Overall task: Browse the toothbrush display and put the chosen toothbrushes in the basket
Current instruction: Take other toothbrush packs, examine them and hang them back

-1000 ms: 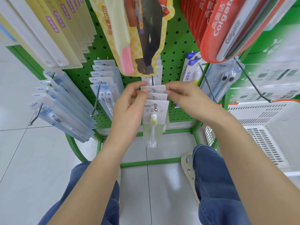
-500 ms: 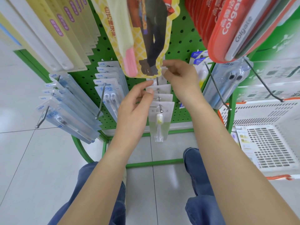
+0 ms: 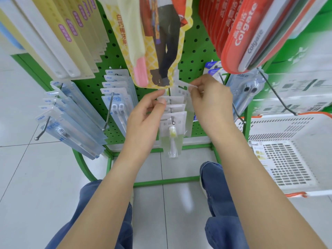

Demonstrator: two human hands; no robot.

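Both hands work one hook: right hand point(image 3: 210, 95) now pinches a rear pack point(image 3: 183, 87), tilted; left hand point(image 3: 143, 121) still pinches front packs point(image 3: 173, 123).

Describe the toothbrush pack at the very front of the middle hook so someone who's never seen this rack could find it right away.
Start at the green pegboard rack and find the middle hook, between the left hand and right hand. The front pack hangs lowest there. It alone shows a white brush with a yellow-bristled head in a pale green pouch; neighbouring hooks hold clear blue packs.

Shop: pegboard rack point(image 3: 195, 51) of packaged toothbrushes point(image 3: 115, 97)
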